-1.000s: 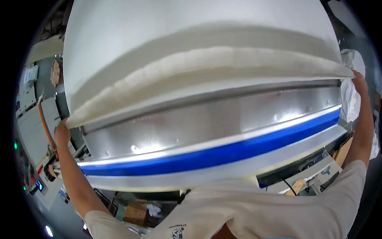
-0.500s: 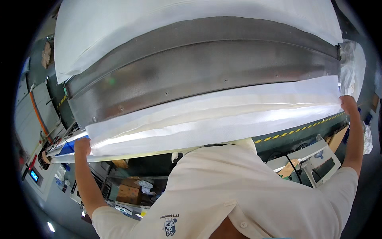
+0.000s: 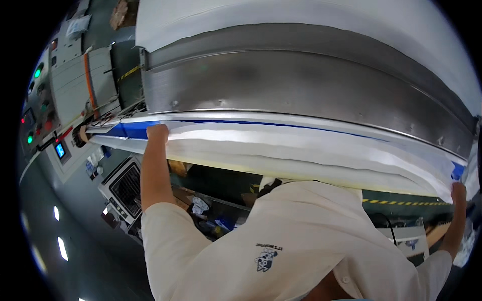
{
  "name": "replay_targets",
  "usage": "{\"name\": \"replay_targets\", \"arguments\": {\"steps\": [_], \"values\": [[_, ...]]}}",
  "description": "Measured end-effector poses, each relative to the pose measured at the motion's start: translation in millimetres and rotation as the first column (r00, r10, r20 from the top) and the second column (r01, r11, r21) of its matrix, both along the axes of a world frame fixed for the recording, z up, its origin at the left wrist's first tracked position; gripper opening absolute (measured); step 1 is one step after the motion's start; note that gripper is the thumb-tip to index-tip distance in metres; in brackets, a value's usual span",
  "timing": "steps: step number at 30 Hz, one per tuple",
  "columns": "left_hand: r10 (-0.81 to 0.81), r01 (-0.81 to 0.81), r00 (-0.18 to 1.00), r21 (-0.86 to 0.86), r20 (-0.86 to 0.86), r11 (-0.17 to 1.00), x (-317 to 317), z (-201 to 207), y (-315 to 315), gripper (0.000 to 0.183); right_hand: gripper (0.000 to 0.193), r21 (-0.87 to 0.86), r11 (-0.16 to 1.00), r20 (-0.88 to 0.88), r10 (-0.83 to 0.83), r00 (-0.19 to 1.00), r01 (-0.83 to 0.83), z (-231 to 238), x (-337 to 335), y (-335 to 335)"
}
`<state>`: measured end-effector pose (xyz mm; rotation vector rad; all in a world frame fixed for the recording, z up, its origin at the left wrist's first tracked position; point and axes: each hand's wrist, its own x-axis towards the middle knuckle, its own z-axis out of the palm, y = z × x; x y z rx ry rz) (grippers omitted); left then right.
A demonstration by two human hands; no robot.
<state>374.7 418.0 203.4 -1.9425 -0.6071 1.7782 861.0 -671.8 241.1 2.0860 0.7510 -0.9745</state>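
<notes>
A long strip of thin white sheet material stretches across in front of me, rippled into lengthwise folds. My left hand is closed on its left end, above a blue band. Far to the right, my right hand is closed at the other end, beside another bit of the blue. Both hands show mostly their backs, so the fingertips are hidden. A thin blue line runs along the sheet's far edge, next to a pale rail. Pale yellowish material shows below the near edge.
Beyond the rail stands a wide grey metal panel with a large white sheet over it. Control panels with lit buttons and a small screen are at the left. Yellow-black floor tape runs at the right.
The view has swung round. The strip's far edge has come off the metal panel toward me, uncovering the rail and blue line. Both hands still grip its ends.
</notes>
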Motion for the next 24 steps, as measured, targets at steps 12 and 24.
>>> {"name": "replay_targets", "arguments": {"steps": [12,24], "values": [[0.021,-0.289,0.806,0.362,0.592,0.886,7.4,35.4,3.6,0.017,0.012,-0.137,0.99,0.066,0.055,0.996,-0.045,-1.1,-12.2,0.7],[0.322,0.363,0.035,-0.313,0.946,0.878,177.7,-5.7,-265.7,0.019,0.032,-0.226,0.95,-0.023,-0.226,0.974,0.215,57.1,-26.5,132.1]]}}
